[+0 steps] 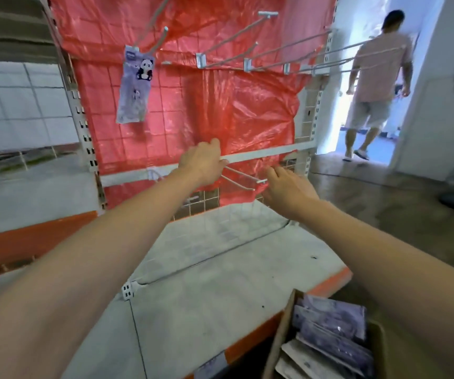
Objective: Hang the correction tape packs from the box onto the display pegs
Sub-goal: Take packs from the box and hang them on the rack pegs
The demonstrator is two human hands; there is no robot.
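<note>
One pack (134, 86) hangs on an upper peg (152, 41); several more sit in the box (280, 335) – cut off, uncountable. Left hand (201, 165) grips the rail (264, 154), right hand (286, 190) pinches a lower peg (243, 176) – fingertips blurred.

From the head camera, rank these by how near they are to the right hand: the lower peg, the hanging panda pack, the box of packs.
1. Lower peg: at the right hand, its tip by the fingers.
2. Box of packs: below, bottom right corner.
3. Hanging panda pack: upper left, on the top peg row.
</note>
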